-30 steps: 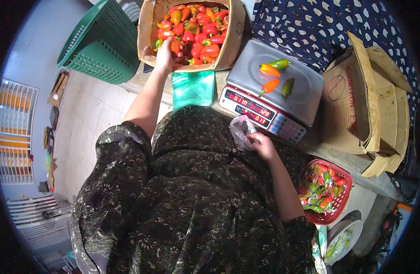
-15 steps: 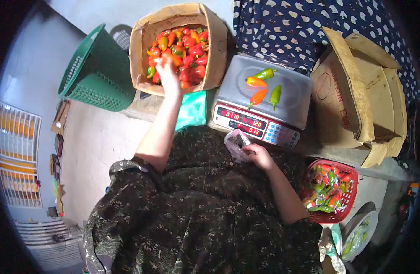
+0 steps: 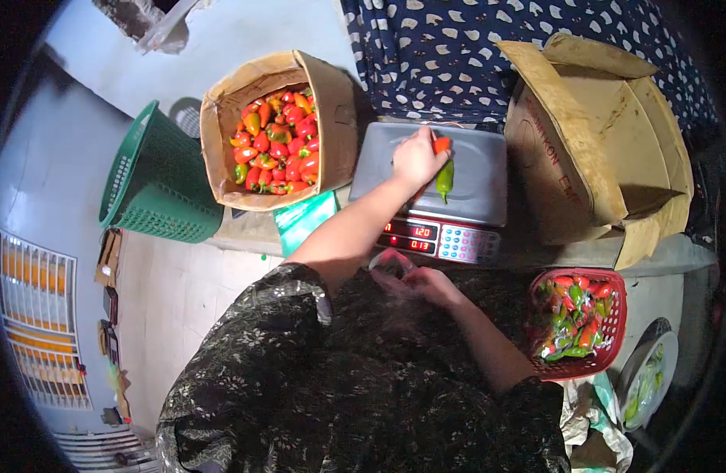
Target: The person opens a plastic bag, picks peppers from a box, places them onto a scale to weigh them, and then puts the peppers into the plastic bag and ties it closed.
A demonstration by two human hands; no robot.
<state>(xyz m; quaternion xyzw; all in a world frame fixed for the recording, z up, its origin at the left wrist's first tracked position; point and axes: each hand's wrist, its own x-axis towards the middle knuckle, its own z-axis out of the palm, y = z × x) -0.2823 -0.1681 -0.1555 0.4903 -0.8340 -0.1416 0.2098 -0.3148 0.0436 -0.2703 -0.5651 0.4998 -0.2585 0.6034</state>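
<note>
My left hand [image 3: 416,161] is over the grey plate of the digital scale [image 3: 477,189], its fingers curled round peppers that it mostly hides. The end of a red-orange pepper [image 3: 442,145] shows past the fingertips. A green pepper [image 3: 445,181] lies on the plate just beside the hand. Close to my body, below the scale's lit red display, my right hand [image 3: 432,285] is closed on a clear plastic bag [image 3: 390,266] with its mouth upward. The bag's contents are too blurred to make out.
A cardboard box [image 3: 337,126] of red and orange peppers stands left of the scale, beside a green plastic basket [image 3: 162,193]. At right are an open cardboard box [image 3: 556,169], a red basket [image 3: 617,335] of bagged peppers and a white plate [image 3: 669,355] with green peppers.
My left hand has moved right, from the box of peppers to the scale plate, covering peppers that lay visible there. My right hand still holds the bag. The camera view has shifted.
</note>
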